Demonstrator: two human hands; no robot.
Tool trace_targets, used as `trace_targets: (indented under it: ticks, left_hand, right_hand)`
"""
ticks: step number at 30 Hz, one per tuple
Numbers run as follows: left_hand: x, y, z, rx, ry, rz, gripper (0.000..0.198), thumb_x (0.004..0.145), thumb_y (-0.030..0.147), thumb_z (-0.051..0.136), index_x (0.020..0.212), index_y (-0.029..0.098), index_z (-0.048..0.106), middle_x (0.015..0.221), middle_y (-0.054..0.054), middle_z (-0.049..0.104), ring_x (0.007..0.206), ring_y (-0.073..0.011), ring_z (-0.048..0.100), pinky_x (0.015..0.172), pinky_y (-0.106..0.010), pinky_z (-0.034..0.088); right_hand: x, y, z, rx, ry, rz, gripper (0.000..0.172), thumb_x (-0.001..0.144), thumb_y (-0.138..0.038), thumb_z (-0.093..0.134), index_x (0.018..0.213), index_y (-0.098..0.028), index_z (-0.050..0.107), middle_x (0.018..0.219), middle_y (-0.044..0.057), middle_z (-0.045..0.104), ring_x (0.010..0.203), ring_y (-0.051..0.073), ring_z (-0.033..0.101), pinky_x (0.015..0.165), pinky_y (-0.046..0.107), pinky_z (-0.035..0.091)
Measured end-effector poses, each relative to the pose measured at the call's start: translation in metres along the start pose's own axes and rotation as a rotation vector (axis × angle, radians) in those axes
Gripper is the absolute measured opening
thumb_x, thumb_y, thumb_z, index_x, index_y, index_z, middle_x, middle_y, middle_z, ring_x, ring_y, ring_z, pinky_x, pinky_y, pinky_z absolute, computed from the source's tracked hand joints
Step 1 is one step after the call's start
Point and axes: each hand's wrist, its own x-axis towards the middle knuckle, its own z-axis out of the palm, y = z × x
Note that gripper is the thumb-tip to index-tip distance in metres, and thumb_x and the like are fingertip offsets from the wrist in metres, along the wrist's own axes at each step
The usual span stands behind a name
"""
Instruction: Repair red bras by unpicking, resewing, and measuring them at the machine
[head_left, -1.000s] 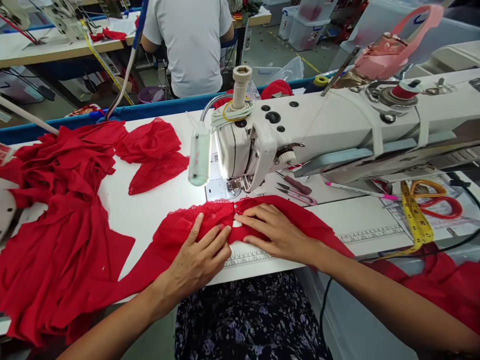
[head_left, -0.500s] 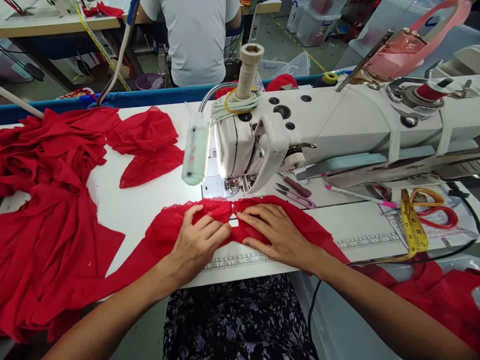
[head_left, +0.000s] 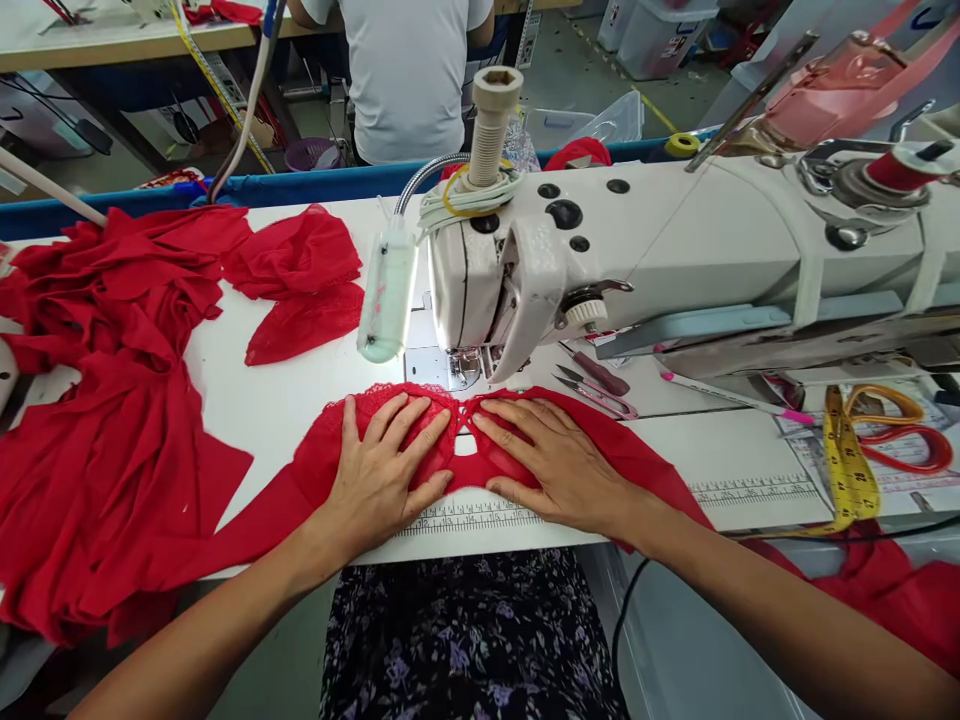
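A red lace-edged garment piece [head_left: 469, 470] lies spread on the white sewing table, in front of the sewing machine [head_left: 480, 290]. Two cup-like lace halves meet at its middle, with a small crossed join and an opening below. My left hand [head_left: 386, 465] rests flat on the left half, fingers spread. On the right half lies my right hand [head_left: 551, 455], its fingers stretched out and slightly apart. Both hands press the fabric from above and grip nothing. The presser foot [head_left: 466, 368] stands just beyond the fabric, apart from it.
Red fabric [head_left: 120, 430] is heaped at the left. Thread snips [head_left: 596, 392], a dark-handled tool [head_left: 600, 372], a pen [head_left: 735, 398], a tape measure [head_left: 847, 460] and orange-handled scissors [head_left: 907, 445] lie to the right. A lamp [head_left: 388, 290] hangs beside the machine head. A person [head_left: 409, 80] sits beyond.
My left hand has flattened and spread its fingers over the left half, where they were curled before. My right hand stays nearly in place. The view has shifted slightly.
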Motion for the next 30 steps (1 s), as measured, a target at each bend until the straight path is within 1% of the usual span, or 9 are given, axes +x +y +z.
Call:
trace_targets:
  ticks: [3, 6, 9, 15, 20, 23, 26, 30]
  left_hand:
    - [-0.0002, -0.0045, 0.0005, 0.018, -0.041, -0.007, 0.064, 0.094, 0.055, 0.051, 0.15, 0.027, 0.038, 0.153, -0.011, 0.044, 0.14, -0.0338, 0.037, 0.115, -0.073, -0.002]
    - [0.0002, -0.0075, 0.0007, 0.017, -0.052, -0.008, 0.067, 0.093, 0.058, 0.052, 0.151, 0.028, 0.037, 0.154, -0.011, 0.043, 0.141, -0.0339, 0.036, 0.114, -0.073, -0.006]
    - [0.0002, -0.0082, 0.0006, 0.002, -0.052, -0.015, 0.067, 0.092, 0.058, 0.053, 0.15, 0.029, 0.037, 0.154, -0.01, 0.042, 0.142, -0.0335, 0.036, 0.114, -0.073, -0.009]
    - [0.0004, -0.008, -0.0004, -0.026, -0.039, -0.021, 0.067, 0.091, 0.059, 0.055, 0.149, 0.029, 0.039, 0.154, -0.01, 0.043, 0.14, -0.0341, 0.038, 0.113, -0.074, -0.011]
    - [0.0008, -0.0076, -0.0026, -0.029, -0.031, -0.015, 0.069, 0.09, 0.059, 0.057, 0.149, 0.028, 0.041, 0.153, -0.011, 0.044, 0.139, -0.0356, 0.04, 0.113, -0.076, -0.007]
    - [0.0007, -0.0073, -0.0034, -0.029, -0.034, -0.02, 0.069, 0.09, 0.06, 0.056, 0.149, 0.028, 0.04, 0.153, -0.01, 0.044, 0.14, -0.0346, 0.039, 0.113, -0.075, -0.008]
    - [0.0004, -0.0074, -0.0035, -0.031, -0.04, -0.026, 0.068, 0.091, 0.059, 0.055, 0.149, 0.028, 0.04, 0.154, -0.01, 0.043, 0.14, -0.0335, 0.038, 0.113, -0.074, -0.01]
    - [0.0003, -0.008, -0.003, -0.038, -0.039, -0.021, 0.068, 0.09, 0.059, 0.055, 0.149, 0.028, 0.041, 0.154, -0.011, 0.043, 0.14, -0.0339, 0.039, 0.113, -0.074, -0.009]
  right_hand:
    - [0.0003, 0.0019, -0.0005, -0.012, -0.012, 0.001, 0.068, 0.097, -0.056, 0.047, 0.153, -0.021, 0.033, 0.156, 0.009, 0.039, 0.141, 0.027, 0.037, 0.116, 0.05, 0.035]
    - [0.0006, 0.0034, -0.0006, -0.009, -0.025, 0.0, 0.071, 0.096, -0.057, 0.047, 0.154, -0.021, 0.03, 0.157, 0.009, 0.038, 0.142, 0.027, 0.036, 0.117, 0.051, 0.034]
    - [0.0005, 0.0041, -0.0004, 0.003, -0.038, 0.01, 0.072, 0.096, -0.057, 0.047, 0.156, -0.023, 0.026, 0.158, 0.008, 0.037, 0.143, 0.028, 0.036, 0.117, 0.052, 0.034]
    - [0.0003, 0.0028, -0.0016, 0.019, -0.048, 0.028, 0.072, 0.096, -0.056, 0.049, 0.157, -0.026, 0.024, 0.157, 0.008, 0.039, 0.141, 0.029, 0.039, 0.116, 0.053, 0.034]
    - [0.0007, 0.0026, -0.002, 0.013, -0.064, 0.039, 0.072, 0.096, -0.057, 0.048, 0.156, -0.026, 0.025, 0.158, 0.007, 0.037, 0.142, 0.029, 0.037, 0.116, 0.053, 0.034]
    - [0.0006, 0.0027, -0.0022, 0.011, -0.076, 0.04, 0.072, 0.096, -0.057, 0.048, 0.156, -0.026, 0.025, 0.158, 0.007, 0.037, 0.142, 0.029, 0.037, 0.116, 0.053, 0.034]
    - [0.0007, 0.0027, -0.0024, 0.017, -0.071, 0.039, 0.073, 0.095, -0.057, 0.049, 0.157, -0.026, 0.024, 0.158, 0.007, 0.037, 0.142, 0.029, 0.037, 0.115, 0.054, 0.035]
    - [0.0009, 0.0032, -0.0021, 0.027, -0.051, 0.028, 0.074, 0.095, -0.057, 0.05, 0.157, -0.028, 0.022, 0.157, 0.007, 0.039, 0.141, 0.029, 0.038, 0.115, 0.054, 0.035]
